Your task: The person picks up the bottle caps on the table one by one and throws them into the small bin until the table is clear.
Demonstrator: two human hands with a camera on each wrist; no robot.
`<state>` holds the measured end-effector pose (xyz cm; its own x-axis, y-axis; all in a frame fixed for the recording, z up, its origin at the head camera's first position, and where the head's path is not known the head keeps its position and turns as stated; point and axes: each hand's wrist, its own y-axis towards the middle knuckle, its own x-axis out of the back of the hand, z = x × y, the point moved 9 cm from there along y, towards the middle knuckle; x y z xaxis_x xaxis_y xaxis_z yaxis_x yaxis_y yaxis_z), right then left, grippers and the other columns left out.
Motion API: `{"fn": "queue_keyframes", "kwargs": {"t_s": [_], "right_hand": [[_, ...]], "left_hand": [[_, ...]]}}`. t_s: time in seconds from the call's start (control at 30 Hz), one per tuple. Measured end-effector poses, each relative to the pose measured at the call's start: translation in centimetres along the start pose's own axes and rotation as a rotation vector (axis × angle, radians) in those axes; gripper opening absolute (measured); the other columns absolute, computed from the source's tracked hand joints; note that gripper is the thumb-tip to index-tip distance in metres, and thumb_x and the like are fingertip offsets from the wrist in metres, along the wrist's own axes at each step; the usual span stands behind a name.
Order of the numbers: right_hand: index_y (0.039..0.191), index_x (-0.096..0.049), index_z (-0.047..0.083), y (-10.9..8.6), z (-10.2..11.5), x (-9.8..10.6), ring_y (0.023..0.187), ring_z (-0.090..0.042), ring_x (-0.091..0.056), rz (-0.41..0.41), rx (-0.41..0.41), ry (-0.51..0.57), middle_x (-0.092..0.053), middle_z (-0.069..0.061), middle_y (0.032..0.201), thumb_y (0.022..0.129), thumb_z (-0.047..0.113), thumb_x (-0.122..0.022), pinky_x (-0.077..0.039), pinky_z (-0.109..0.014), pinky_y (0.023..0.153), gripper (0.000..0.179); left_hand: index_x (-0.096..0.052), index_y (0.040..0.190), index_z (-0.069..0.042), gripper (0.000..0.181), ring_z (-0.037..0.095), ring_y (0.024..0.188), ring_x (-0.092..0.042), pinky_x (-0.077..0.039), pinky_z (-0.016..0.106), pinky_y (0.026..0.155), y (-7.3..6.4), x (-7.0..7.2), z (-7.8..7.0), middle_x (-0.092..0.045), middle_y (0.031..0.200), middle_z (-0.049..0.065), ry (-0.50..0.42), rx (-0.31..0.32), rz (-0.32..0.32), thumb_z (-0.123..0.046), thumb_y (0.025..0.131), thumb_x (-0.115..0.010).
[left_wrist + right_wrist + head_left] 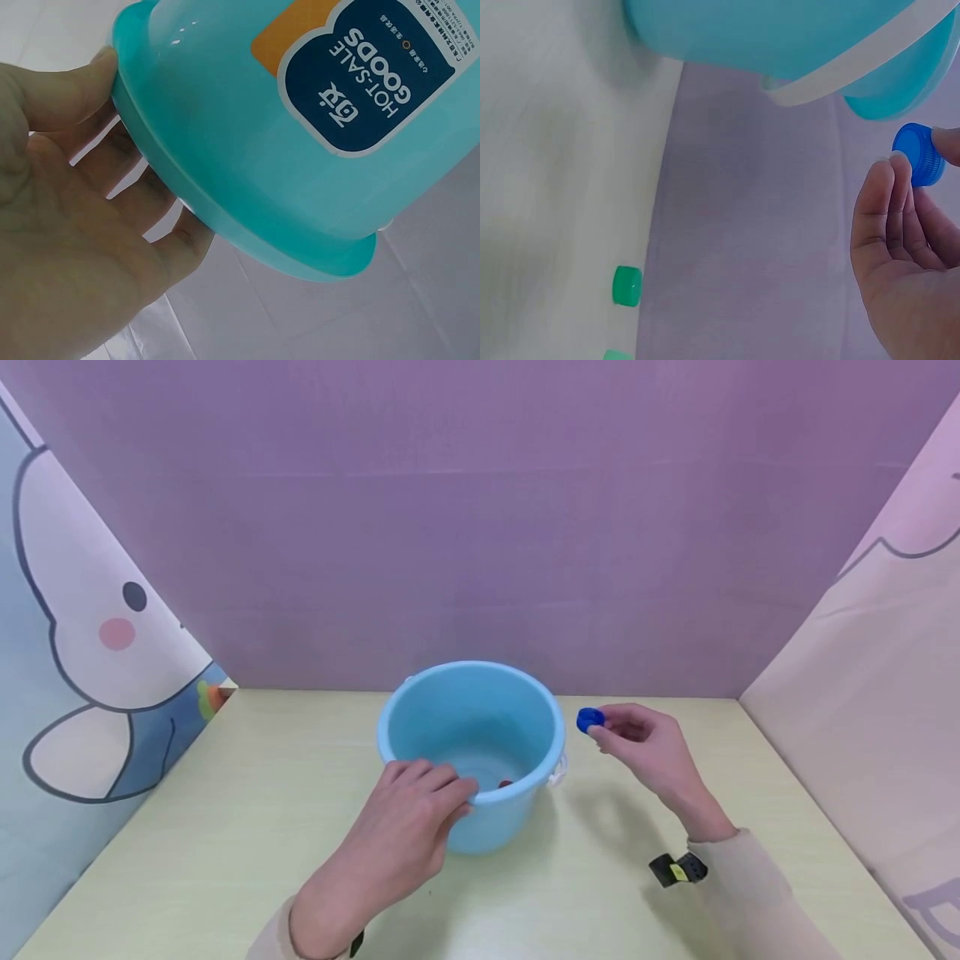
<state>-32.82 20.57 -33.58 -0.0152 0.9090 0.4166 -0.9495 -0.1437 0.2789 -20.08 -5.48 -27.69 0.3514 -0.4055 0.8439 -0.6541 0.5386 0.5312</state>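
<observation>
A light blue bucket (468,818) stands upright on the table, its mouth facing up. My left hand (411,827) grips the near rim, fingers over the edge; the left wrist view shows the thumb at the rim and a dark blue label (367,75) on the bucket's side. To the right of the bucket, my right hand (648,747) pinches a blue bottle cap (590,720) between thumb and fingertips, just outside the rim and above the table. Inside the bucket, a small red thing (506,783) shows partly behind the near rim.
In the right wrist view, a green bottle cap (627,286) lies on the table near its edge, with part of another green cap (618,355) at the frame's border. The bucket has a white handle (855,64). A purple cloth backdrop (480,527) rises behind the table (285,777).
</observation>
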Motion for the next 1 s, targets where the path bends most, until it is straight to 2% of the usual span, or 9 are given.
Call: {"fn": "queue_keyframes", "kwargs": {"t_s": [0.33, 1.0], "right_hand": [[0.121, -0.068, -0.002, 0.1, 1.4, -0.1, 0.084, -0.017, -0.07, -0.006, 0.035, 0.016, -0.069, -0.015, 0.101, 0.095, 0.017, -0.074, -0.058, -0.026, 0.077, 0.033], [0.121, -0.069, -0.002, 0.2, 4.1, -1.0, 0.086, -0.016, -0.069, -0.006, 0.039, 0.009, -0.069, -0.015, 0.101, 0.093, 0.017, -0.077, -0.057, -0.024, 0.077, 0.034]], "left_hand": [[-0.07, 0.102, -0.016, 0.024, 0.017, 0.087, -0.057, -0.046, 0.04, 0.079, 0.0, 0.0, -0.1, -0.065, 0.089, -0.005, 0.002, -0.002, 0.002, -0.011, 0.083, -0.084], [-0.07, 0.102, -0.017, 0.024, 0.017, 0.087, -0.057, -0.046, 0.039, 0.08, 0.0, -0.1, -0.1, -0.065, 0.089, -0.005, 0.002, 0.004, 0.014, -0.012, 0.083, -0.084]]}}
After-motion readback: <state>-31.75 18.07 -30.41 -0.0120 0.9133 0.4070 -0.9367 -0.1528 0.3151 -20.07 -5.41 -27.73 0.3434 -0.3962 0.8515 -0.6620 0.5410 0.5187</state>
